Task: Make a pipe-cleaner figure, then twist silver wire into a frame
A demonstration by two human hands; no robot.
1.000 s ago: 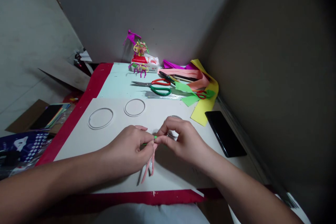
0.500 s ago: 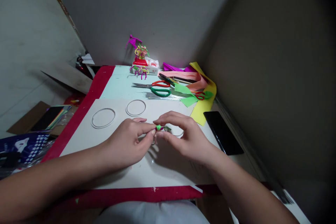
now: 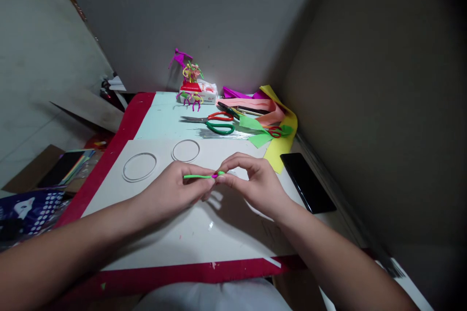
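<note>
Over the middle of the table, my left hand [image 3: 168, 189] and my right hand [image 3: 257, 182] meet at the fingertips around a small green and magenta figure [image 3: 197, 176] that looks like paper-wrapped wire. One slim green length of it lies along my left thumb and forefinger. Its rounded green end sits in the pinch of my right thumb and forefinger. Both hands are closed on it, and my fingers cover part of it.
Behind my hands lie scissors [image 3: 221, 130] with red and green handles, thin wires, a yellow paper strip [image 3: 275, 155] and other coloured strips. Several small figures [image 3: 190, 73] stand at a box [image 3: 208, 95]. Coiled wire rings [image 3: 156, 161] lie left, a black phone [image 3: 308, 182] right.
The figure has been turned between my fingers, so a long green length now shows along my left hand. The whole view has shifted slightly.
</note>
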